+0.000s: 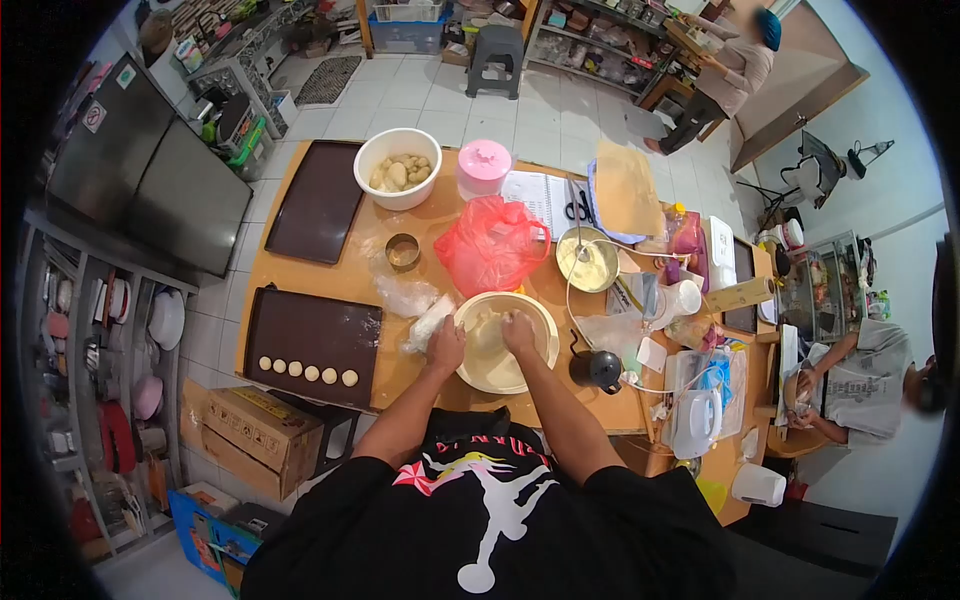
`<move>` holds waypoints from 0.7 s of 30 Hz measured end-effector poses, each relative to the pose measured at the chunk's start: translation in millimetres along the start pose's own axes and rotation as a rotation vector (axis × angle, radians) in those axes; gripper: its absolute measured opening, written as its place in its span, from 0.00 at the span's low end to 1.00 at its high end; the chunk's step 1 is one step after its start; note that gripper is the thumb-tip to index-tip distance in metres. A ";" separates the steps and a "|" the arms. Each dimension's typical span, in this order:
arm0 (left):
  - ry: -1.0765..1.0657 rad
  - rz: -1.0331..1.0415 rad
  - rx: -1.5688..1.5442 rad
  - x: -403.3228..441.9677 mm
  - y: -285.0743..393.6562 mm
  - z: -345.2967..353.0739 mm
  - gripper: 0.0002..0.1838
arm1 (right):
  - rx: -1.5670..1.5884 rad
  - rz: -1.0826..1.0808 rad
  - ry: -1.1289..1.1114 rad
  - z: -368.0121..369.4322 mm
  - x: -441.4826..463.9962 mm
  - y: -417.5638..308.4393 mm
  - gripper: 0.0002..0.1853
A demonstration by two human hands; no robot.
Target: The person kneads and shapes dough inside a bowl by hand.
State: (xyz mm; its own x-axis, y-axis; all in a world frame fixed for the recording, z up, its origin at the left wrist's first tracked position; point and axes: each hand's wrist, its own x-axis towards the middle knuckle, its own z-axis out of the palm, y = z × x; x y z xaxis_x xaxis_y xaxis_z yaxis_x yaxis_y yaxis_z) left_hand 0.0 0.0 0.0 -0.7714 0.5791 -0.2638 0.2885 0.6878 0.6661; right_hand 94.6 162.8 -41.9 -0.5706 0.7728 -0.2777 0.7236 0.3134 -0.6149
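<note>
A cream-coloured bowl (548,350) stands at the table's front edge with pale dough or flour (486,335) inside. My left hand (446,343) is at the bowl's left rim, fingers bent beside a clear plastic bag (425,325); what it holds, if anything, is too small to tell. Over the right part of the bowl is my right hand (519,333), its fingers curled down at the dough; their grip is unclear. On the dark tray (310,330) to the left lie several round dough pieces (312,373) in a row. A red plastic bag (490,243) sits just behind the bowl.
Behind are a white tub of pale lumps (399,140), a pink container (484,165), a metal ring (402,251) and another dark tray (315,200). To the right stand a metal bowl (588,260) and a dark jug (597,371). Two people are at the right.
</note>
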 end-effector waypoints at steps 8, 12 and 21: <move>0.052 0.038 -0.085 -1.7 5.3 3.3 0.14 | -0.143 -0.367 -0.511 -65.5 -60.1 -56.1 0.13; 0.023 0.011 -0.072 0.4 -2.6 6.0 0.14 | -0.245 -0.469 -0.583 -42.6 -87.4 -22.1 0.08; 0.039 0.006 -0.052 0.8 2.0 4.7 0.15 | -0.518 -0.210 -0.513 -17.6 -84.9 -66.4 0.13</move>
State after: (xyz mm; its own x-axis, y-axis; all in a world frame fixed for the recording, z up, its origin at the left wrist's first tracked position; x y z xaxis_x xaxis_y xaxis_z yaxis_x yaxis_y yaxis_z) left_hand 2.7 3.9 -2.1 -0.7915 0.5648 -0.2333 0.2639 0.6602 0.7032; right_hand 101.8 86.0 35.5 -0.7343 0.3542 -0.5791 0.5971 0.7428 -0.3028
